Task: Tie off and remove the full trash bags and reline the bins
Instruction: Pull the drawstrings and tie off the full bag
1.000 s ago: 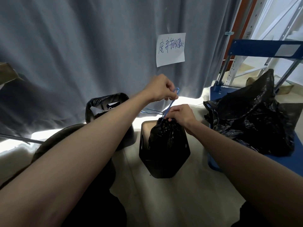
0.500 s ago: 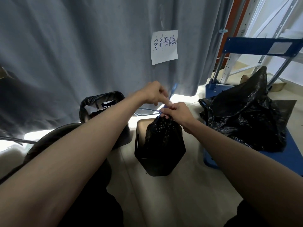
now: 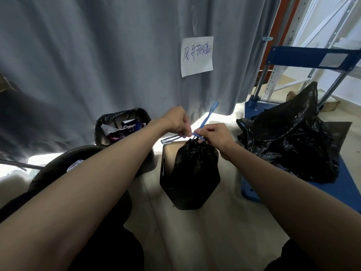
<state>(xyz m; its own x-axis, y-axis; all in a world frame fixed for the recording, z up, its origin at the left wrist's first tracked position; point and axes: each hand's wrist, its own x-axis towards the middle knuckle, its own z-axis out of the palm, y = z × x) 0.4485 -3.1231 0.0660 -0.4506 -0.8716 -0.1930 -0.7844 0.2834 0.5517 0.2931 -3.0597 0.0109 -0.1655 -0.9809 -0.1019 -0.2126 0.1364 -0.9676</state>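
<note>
A full black trash bag [image 3: 193, 165] sits in a small dark bin [image 3: 168, 167] on the floor, its neck gathered shut. Blue drawstrings [image 3: 207, 118] cross above the neck; one end sticks up and right, another loop lies out to the left. My left hand [image 3: 176, 122] pinches the strings just left of the crossing. My right hand [image 3: 214, 134] pinches them at the bag's neck. The two hands almost touch.
A second lined bin [image 3: 125, 122] holding trash stands behind to the left, and a round dark bin [image 3: 64, 163] lies nearer on the left. Loose black bags [image 3: 293, 141] are piled on a blue cart [image 3: 347, 188] at right. A grey curtain [image 3: 97, 55] with a paper note [image 3: 196, 55] hangs behind.
My left hand has dropped from above the bag down to the neck beside my right hand. The blue strings now cross there, with one end pointing up and right.
</note>
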